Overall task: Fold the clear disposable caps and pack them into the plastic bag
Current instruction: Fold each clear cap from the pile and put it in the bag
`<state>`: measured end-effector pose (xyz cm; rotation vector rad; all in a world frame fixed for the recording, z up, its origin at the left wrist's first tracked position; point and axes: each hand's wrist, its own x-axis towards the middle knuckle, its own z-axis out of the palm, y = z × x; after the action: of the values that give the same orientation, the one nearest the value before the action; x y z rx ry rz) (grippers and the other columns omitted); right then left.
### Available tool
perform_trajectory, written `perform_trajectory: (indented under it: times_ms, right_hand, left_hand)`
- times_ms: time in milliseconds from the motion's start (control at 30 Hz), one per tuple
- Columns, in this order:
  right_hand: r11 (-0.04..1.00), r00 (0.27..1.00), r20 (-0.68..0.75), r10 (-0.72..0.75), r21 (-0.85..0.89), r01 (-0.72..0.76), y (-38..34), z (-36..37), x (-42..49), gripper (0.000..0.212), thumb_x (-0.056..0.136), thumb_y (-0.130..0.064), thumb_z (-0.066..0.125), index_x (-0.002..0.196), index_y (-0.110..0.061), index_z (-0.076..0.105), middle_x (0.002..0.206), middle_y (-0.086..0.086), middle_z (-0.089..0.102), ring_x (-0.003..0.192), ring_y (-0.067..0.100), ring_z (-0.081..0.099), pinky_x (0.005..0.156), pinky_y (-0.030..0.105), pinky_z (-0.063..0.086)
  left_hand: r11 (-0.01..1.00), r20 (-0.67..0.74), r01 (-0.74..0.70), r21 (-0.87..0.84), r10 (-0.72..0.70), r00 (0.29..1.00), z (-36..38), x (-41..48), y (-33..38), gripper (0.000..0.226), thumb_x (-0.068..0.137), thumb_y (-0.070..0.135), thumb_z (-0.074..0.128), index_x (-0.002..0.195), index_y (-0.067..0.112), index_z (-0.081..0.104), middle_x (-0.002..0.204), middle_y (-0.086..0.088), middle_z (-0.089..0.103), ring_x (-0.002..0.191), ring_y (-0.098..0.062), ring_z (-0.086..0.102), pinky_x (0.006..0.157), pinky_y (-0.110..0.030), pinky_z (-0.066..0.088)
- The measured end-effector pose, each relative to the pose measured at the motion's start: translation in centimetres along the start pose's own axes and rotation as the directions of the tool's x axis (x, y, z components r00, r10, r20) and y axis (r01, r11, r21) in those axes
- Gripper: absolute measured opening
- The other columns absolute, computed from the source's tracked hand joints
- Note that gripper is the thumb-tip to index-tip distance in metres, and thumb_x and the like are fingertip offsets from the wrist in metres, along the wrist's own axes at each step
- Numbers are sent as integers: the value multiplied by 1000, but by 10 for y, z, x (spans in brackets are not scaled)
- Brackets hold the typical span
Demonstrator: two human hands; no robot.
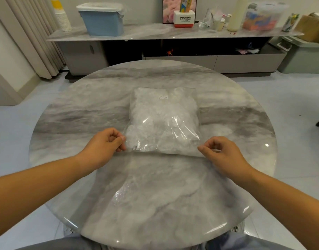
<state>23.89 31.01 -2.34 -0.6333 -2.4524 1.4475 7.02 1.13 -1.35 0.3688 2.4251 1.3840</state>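
Round glossy grey marble table (155,192), veined. On it the left hand (104,143) pinches the plastic bag (164,109) at its near-left corner, and the right hand (221,152) pinches the near-right corner, other fingers curled. The bag lies mid-table, puffy with crumpled clear caps (155,138) (barcode sticker at far end). Beyond the bag are pale floor tiles, a long marble-topped cabinet (155,33) and a blue lidded bin (102,20).
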Motion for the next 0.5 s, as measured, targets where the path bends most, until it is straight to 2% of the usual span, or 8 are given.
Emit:
perform_trajectory:
  times_ms: [67,133,200,233,300,367,467,500]
  right_hand:
    - [978,996,29,80,190,-84,-1,4,2,21,89,-25,77,79,-9,69,80,10,66,69,10,58,66,20,46]
    - [942,987,60,149,296,-160,1,5,5,31,83,-39,81,82,-9,72,85,26,65,77,21,58,73,40,50]
    - [920,980,72,187,338,-200,4,7,7,49,74,-53,85,80,-6,72,83,27,63,77,28,57,74,48,50]
    - [914,977,59,203,347,-210,3,8,8,46,75,-51,85,78,-6,73,81,25,65,75,28,59,73,46,50]
    - [903,972,25,235,366,-228,2,9,9,27,84,-33,81,72,-8,76,79,20,72,71,28,67,71,39,56]
    - [900,963,-20,270,361,-245,0,10,9,22,85,-23,81,74,-5,77,78,17,75,72,29,73,72,41,62]
    - [903,949,-74,307,336,-266,1,10,9,39,80,-24,86,76,9,67,72,25,68,64,29,65,68,41,59]
    - [910,946,-87,314,312,-273,3,9,9,41,78,-26,88,74,7,65,67,22,63,61,26,59,63,39,55]
  left_hand:
    - [1000,-4,15,-8,-15,1000,2,2,-1,15,101,18,60,91,7,65,75,-1,75,66,-7,65,73,-26,49]
    - [1000,-6,28,-5,-28,1000,2,3,-1,15,101,18,60,91,7,65,75,-1,75,67,-9,65,74,-27,49]
    - [999,-10,36,6,-36,999,2,5,-1,15,100,17,61,91,5,65,73,-1,75,64,-7,64,73,-27,49]
    - [999,-9,41,19,-41,999,2,4,-1,15,100,16,61,91,5,65,72,-1,75,61,-6,64,72,-27,49]
    - [997,-9,53,50,-53,999,2,5,-1,15,99,16,62,90,4,66,69,-1,73,59,-7,63,71,-30,51]
    - [994,-23,63,90,-61,998,3,6,-2,16,97,20,65,89,7,68,67,-1,70,59,-10,61,68,-32,50]
    - [988,-33,79,130,-75,997,5,6,0,17,95,25,69,87,11,69,67,-3,67,59,-10,62,61,-29,50]
    - [986,-35,81,145,-77,996,6,5,2,16,94,25,70,86,11,69,66,-2,66,58,-9,63,60,-27,50]
